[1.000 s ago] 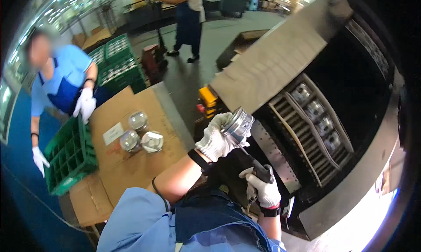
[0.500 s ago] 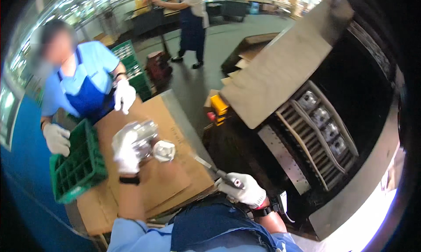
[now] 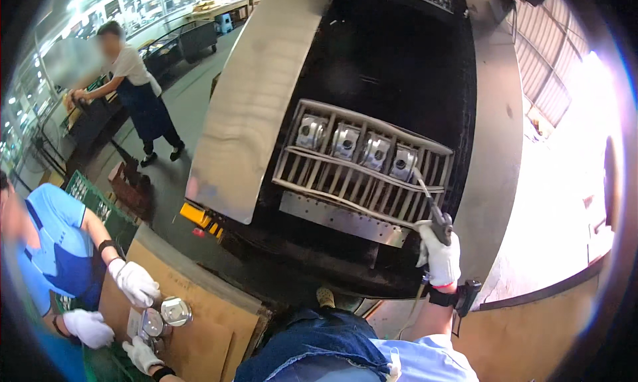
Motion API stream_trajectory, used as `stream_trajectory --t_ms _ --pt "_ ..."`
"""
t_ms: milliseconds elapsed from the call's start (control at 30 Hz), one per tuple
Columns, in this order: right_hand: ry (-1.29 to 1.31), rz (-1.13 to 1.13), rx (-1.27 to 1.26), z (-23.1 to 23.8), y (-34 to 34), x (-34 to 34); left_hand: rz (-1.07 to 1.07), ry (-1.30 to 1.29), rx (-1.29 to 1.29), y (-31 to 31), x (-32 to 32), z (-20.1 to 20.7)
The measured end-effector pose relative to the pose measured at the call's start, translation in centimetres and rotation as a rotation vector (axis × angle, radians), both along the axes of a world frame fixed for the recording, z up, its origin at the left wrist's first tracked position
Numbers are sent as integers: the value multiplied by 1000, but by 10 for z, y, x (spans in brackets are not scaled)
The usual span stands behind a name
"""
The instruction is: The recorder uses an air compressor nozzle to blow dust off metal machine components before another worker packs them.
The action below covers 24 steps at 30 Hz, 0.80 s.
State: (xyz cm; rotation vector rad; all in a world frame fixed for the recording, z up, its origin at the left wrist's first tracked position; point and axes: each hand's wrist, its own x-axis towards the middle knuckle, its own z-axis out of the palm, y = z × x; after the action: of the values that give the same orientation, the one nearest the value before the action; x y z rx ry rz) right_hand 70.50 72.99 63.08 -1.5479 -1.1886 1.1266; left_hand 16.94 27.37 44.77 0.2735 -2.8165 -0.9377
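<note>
My right hand [image 3: 440, 257], in a white glove, is closed around an air blow gun [image 3: 440, 222] with a long thin nozzle. The nozzle tip is beside the rightmost silver piston [image 3: 403, 162] on a slatted rack [image 3: 325, 180]. Several pistons stand there in a row. At the lower left my gloved left hand [image 3: 141, 354] rests beside pistons [image 3: 153, 322] on the cardboard [image 3: 206, 315]; its fingers look loosely apart, partly hidden. Another round piston [image 3: 176, 311] lies close by. A co-worker's gloved hand [image 3: 135, 283] reaches over these pistons, the other [image 3: 90, 327] beside them.
A dark machine bed surrounds the rack, with a metal panel [image 3: 256, 109] on its left and a pale side ledge [image 3: 492, 156] on its right. A yellow box [image 3: 195, 215] sits at the panel's lower corner. Another person [image 3: 143, 89] stands by a cart farther back.
My view has swung right toward the rack. My right hand has brought the blow gun up to the pistons. The pistons my left hand held are now down on the cardboard.
</note>
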Motion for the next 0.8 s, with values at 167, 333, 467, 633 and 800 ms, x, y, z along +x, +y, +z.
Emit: stream_trajectory --t_ms 167,333,467,633,800 --pt "-60 137 -170 -4 3 35 -538 276 325 187 60 88" --pt "98 -12 -31 -24 18 39 -1339 833 97 394 186 141" --pt "155 283 -140 -16 7 44 -1592 786 58 520 285 167" --pt "130 192 -249 -19 -1 46 -1578 441 -149 598 327 172" --pt "206 221 -228 -10 -1 36 -1502 285 168 598 327 171"
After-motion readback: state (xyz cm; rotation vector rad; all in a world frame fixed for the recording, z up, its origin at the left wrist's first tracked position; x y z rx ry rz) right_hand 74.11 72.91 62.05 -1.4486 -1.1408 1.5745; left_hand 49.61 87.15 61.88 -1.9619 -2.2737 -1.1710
